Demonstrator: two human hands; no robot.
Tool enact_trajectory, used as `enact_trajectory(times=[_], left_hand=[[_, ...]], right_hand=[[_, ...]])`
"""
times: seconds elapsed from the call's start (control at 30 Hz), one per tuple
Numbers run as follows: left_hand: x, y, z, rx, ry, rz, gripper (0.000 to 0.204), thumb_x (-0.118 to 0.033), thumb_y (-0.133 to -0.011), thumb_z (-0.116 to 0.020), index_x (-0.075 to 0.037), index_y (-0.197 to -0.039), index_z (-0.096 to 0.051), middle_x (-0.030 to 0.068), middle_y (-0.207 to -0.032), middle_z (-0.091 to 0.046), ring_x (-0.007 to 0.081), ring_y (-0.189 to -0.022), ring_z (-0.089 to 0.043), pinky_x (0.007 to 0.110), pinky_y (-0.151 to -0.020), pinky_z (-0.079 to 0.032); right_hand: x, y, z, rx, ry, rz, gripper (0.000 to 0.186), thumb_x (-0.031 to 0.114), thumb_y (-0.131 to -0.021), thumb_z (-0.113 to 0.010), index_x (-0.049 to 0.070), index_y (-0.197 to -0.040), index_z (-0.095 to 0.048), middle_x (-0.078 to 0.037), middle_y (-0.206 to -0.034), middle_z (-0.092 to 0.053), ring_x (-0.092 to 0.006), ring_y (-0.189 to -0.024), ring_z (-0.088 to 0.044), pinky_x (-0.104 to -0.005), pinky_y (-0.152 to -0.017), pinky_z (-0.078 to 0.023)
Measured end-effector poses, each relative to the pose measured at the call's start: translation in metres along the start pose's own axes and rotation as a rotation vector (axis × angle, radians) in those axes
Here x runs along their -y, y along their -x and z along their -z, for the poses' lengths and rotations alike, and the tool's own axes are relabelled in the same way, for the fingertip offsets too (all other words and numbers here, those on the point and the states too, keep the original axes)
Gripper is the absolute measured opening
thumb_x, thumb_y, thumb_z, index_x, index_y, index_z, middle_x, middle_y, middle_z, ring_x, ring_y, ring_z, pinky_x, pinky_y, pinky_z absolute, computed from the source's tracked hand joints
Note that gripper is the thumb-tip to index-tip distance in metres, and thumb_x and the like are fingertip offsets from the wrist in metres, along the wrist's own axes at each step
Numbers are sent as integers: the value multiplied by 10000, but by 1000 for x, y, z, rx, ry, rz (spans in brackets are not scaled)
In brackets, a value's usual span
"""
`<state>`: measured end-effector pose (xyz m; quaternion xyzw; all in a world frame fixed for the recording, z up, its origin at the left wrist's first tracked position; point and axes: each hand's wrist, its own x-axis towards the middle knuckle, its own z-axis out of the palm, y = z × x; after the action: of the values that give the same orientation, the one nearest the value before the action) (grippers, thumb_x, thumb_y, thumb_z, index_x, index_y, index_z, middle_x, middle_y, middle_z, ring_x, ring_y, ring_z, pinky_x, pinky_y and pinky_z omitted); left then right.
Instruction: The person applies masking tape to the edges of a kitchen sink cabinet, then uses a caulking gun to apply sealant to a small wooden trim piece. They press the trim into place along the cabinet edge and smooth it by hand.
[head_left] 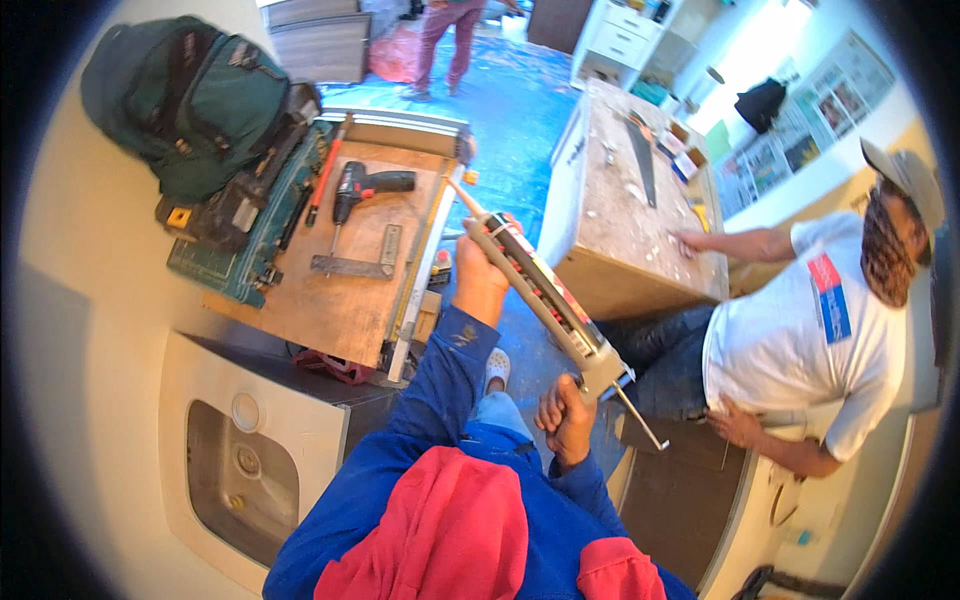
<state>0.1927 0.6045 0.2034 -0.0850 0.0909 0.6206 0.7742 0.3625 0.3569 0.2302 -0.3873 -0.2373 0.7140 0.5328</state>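
Observation:
A caulking gun loaded with a sealant tube slants across the middle of the view, its pale nozzle pointing up and left and its hooked rod toward the lower right. Around the front of the gun, near the nozzle's base, my left hand is closed. My right hand is wrapped round the handle end; the trigger is mostly hidden by the fingers. Beyond the nozzle tip, a wooden work board carries a cordless drill, a metal square and a red pencil-like stick.
A person in a white shirt sits close on the right, one hand on a dusty cabinet top with a handsaw. A backpack lies beyond a green case. At lower left is a sink. Blue sheeting covers the floor.

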Motion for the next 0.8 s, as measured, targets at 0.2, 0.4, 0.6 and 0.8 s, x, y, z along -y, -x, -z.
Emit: enact_trajectory(times=[0.2, 0.4, 0.6, 0.8], left_hand=[[4, 26, -36, 16, -77, -164, 294, -307, -1084, -472, -75, -984, -623, 152, -884, -689, 299, -767, -688, 444, -667, -594], [13, 38, -55, -39, -60, -227, 167, -196, -1050, -504, -46, -994, -551, 177, -843, -649, 298, -714, -666, 424, -688, -603], [-5, 19, -30, 271, -47, -23, 268, -326, -973, -605, -66, -995, -663, 152, -847, -680, 292, -717, -673, 437, -652, -588], [-23, 4, -21, 76, 9, -101, 227, -219, -976, -571, -2, -959, -633, 194, -855, -683, 321, -782, -689, 447, -679, -596]], right_hand=[[-6, 4, -20, -100, 40, 233, 313, 330, -964, -715, 56, -933, -566, -90, -820, -584, -263, -813, -634, -446, -838, -551], [2, 8, -11, 4, -10, 35, 347, 343, -983, -680, 131, -798, -477, -12, -719, -532, -150, -621, -512, -340, -623, -443], [3, 7, -40, -129, -10, 226, 291, 280, -988, -669, 63, -827, -558, -64, -675, -554, -191, -640, -585, -375, -671, -524], [19, 4, -28, -209, 153, 55, 325, 299, -967, -701, 74, -786, -551, -62, -628, -542, -172, -538, -546, -309, -510, -457]])
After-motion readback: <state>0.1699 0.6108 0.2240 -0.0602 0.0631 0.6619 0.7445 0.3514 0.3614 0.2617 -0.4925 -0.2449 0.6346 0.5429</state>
